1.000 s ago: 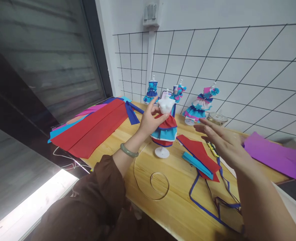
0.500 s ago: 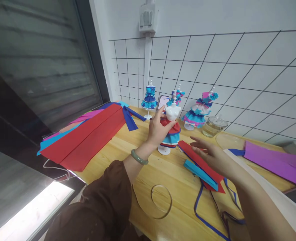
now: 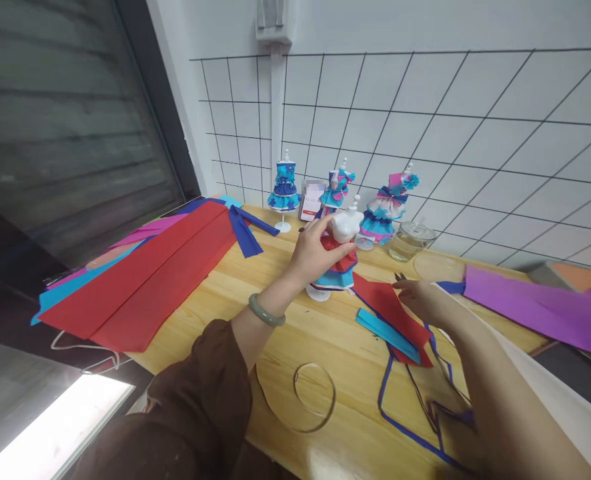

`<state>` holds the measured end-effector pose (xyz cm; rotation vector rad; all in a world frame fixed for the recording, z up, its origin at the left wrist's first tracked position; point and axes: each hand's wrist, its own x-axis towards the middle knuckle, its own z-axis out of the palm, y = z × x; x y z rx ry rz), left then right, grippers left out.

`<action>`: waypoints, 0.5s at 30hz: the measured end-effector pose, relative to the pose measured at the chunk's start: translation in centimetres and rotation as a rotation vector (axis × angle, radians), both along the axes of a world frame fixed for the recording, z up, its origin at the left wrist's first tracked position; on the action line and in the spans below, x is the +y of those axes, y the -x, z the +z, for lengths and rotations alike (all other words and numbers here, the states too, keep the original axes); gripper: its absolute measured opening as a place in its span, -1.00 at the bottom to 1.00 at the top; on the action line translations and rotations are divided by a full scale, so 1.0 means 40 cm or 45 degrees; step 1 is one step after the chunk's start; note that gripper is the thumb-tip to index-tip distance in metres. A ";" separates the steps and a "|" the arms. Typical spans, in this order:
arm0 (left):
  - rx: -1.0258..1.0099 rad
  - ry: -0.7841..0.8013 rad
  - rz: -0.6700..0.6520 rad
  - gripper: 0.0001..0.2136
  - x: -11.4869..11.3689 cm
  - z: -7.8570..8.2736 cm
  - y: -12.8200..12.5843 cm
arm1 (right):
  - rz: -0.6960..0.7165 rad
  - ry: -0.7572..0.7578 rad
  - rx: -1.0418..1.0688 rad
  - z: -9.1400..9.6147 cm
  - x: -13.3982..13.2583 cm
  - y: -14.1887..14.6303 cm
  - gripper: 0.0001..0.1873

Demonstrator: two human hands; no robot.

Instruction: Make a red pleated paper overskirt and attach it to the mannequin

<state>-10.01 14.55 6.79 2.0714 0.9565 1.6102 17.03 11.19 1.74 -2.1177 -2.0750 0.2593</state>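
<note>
My left hand (image 3: pixel 316 255), with a green bangle on the wrist, is closed around a small white dress form (image 3: pixel 346 225). Its fingers and thumb wrap the bodice above a tiered red and light-blue skirt (image 3: pixel 334 279). The form tilts slightly to the right on its round white base. My right hand (image 3: pixel 423 300) is over the right edge of a folded red fabric strip (image 3: pixel 385 297), fingers drawn together. Dark tips of some thin object show just beyond those fingers, too small to name. A folded light-blue strip (image 3: pixel 388 333) lies on the red fabric.
Three dressed miniature forms, one in blue (image 3: pixel 284 187), stand along the wall beside a phone (image 3: pixel 311 202). A glass jar (image 3: pixel 410 240) is at the right. Red fabric (image 3: pixel 140 287) covers the left side; purple fabric (image 3: pixel 535 307) lies right. A thin coiled strip (image 3: pixel 333 400) is in front.
The view has shifted a little to the right. My right hand has turned and drawn its fingers in, with dark tips now showing beyond them. The held form leans more.
</note>
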 end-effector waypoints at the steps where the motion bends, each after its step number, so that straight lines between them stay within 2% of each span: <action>1: -0.021 0.016 -0.030 -0.48 -0.002 0.001 0.001 | -0.019 0.046 -0.002 -0.011 0.008 -0.006 -0.65; 4: -0.047 0.053 -0.075 -0.36 -0.008 0.007 0.004 | -0.049 0.171 0.011 -0.034 0.021 -0.015 -0.64; 8: -0.038 0.078 -0.092 -0.36 -0.013 0.013 0.004 | -0.067 0.275 0.044 -0.049 0.027 -0.021 -0.61; 12: -0.050 0.070 -0.131 -0.35 -0.014 0.015 0.002 | -0.061 0.324 0.076 -0.052 0.030 -0.023 -0.63; 15: -0.104 0.042 -0.110 -0.29 -0.015 0.020 0.004 | -0.061 0.318 0.094 -0.046 0.027 -0.019 -0.73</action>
